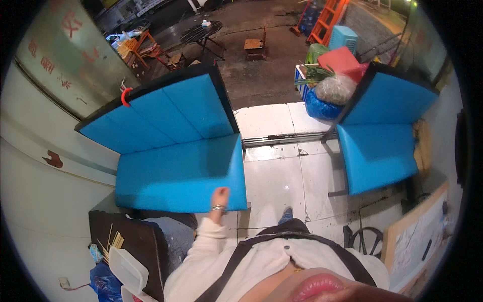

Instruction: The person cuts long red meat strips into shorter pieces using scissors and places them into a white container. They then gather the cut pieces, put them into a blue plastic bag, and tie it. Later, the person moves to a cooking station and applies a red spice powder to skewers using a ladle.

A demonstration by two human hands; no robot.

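Note:
My left hand point(220, 200), with a silvery bracelet at its wrist, is out in front of me over the front right corner of a blue padded bench point(173, 176). From above it looks small and foreshortened; its fingers cannot be made out, nor whether anything is in them. Whether it touches the seat is unclear. My right hand is out of view. A second blue padded bench point(377, 156) stands to the right, across a strip of white floor tiles point(274, 186).
A metal door track point(287, 137) crosses the floor ahead. Past it sit a blue bag point(322, 106), a red bag point(342, 63) and a wooden chair point(255, 45). Clear plastic containers point(128, 267) lie at lower left. A wood-framed board point(415, 246) leans at right.

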